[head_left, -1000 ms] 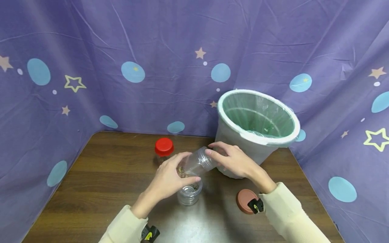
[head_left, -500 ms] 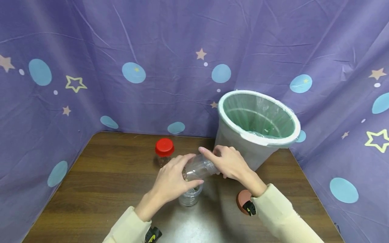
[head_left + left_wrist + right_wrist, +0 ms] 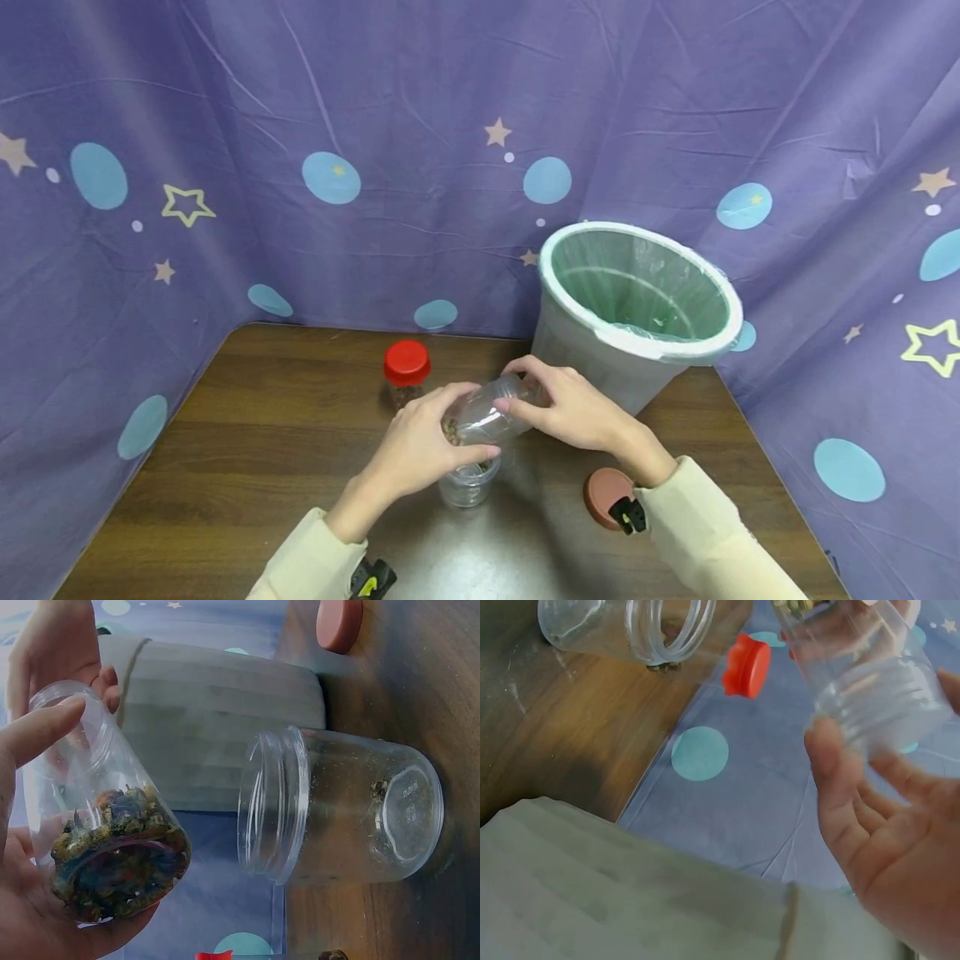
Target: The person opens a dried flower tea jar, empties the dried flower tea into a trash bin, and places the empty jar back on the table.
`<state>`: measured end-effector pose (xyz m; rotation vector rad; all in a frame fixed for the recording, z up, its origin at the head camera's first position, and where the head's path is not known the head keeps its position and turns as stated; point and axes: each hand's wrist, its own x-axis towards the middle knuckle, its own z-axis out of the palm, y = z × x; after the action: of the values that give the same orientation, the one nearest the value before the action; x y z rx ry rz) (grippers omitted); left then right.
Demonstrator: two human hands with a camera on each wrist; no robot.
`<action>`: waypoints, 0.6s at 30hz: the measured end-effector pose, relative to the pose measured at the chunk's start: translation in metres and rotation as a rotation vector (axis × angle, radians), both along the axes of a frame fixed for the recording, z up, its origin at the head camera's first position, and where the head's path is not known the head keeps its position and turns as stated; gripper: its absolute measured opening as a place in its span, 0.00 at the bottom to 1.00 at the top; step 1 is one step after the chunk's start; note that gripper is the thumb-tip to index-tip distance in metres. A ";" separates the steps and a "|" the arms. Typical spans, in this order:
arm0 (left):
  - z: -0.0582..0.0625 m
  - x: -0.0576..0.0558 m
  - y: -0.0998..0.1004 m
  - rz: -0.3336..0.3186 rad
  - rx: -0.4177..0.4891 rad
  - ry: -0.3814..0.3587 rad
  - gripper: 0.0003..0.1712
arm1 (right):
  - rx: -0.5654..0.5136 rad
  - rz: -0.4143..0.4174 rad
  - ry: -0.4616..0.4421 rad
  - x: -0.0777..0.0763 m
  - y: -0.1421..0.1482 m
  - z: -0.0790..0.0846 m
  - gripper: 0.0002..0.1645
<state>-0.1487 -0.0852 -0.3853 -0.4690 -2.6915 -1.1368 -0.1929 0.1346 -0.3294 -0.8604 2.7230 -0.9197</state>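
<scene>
Both hands hold a tilted clear plastic jar [image 3: 486, 417] above the table. My left hand [image 3: 416, 442] grips it round the base end, where brown-green dried bits [image 3: 116, 847], like dried flowers or herbs, lie gathered. At the threaded mouth end, my right hand [image 3: 576, 407] holds the jar between thumb and fingers; motion blurs that end in the right wrist view. Just below stands a second clear jar [image 3: 352, 810], upright and lidless, with a few crumbs on its bottom. In the head view the left thumb overlaps its rim.
Behind the left hand stands a jar with a red lid [image 3: 407, 362]. A large pale bin [image 3: 573, 342] with a clear liner is at the back right. The pinkish-brown lid [image 3: 604, 492] lies by the right wrist. A purple curtain [image 3: 420, 167] encloses the wooden table [image 3: 285, 483].
The right hand has shifted its fingers on the jar's mouth end, its thumb rising and then lowering again. The held jar tilts closer to level; the left hand keeps its grip.
</scene>
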 end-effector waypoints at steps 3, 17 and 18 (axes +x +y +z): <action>-0.001 0.000 -0.002 -0.008 0.005 -0.028 0.42 | -0.022 0.064 0.005 0.000 0.004 0.000 0.25; -0.008 0.002 0.002 0.012 -0.139 0.116 0.44 | -0.005 -0.257 -0.207 -0.001 0.003 0.000 0.34; -0.009 0.002 0.002 0.015 -0.152 0.138 0.44 | 0.002 -0.283 -0.229 -0.002 0.003 0.000 0.36</action>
<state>-0.1471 -0.0835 -0.3939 -0.5285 -2.6666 -0.8657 -0.1946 0.1372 -0.3296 -0.3457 2.6820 -0.9952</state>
